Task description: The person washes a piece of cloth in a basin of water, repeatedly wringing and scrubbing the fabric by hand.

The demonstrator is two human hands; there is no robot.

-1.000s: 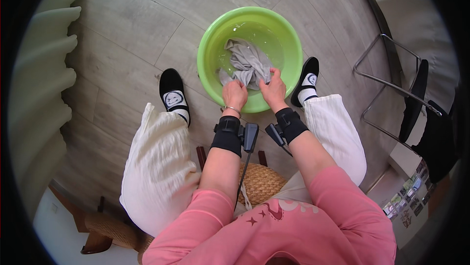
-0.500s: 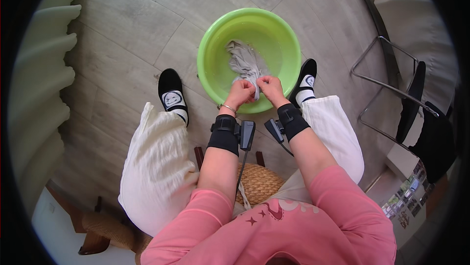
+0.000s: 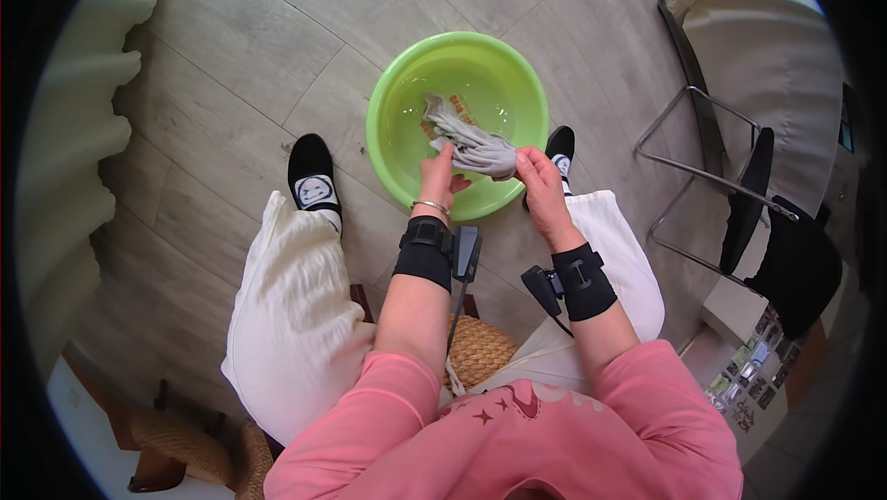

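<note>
A wet-looking grey cloth is stretched in bunched folds across the near part of a green basin. My right hand is closed on the cloth's right end, thumb on top, by the basin's right rim. At the cloth's left side, my left hand has its thumb raised against the fabric and its fingers curled beneath, partly hidden by the folds. The cloth's far end hangs down toward shallow water in the basin. Orange printed marks show on the bottom beside it.
The basin stands on a grey wood-look floor between my black shoes. A metal-framed black chair is to the right, and pale curtains hang at the left. Below me is a woven seat. Black cuffs with small devices circle both wrists.
My hands have moved apart, the right one outward and to the right, drawing the cloth out sideways. The cloth has swung from lengthwise to slanting across the basin.
</note>
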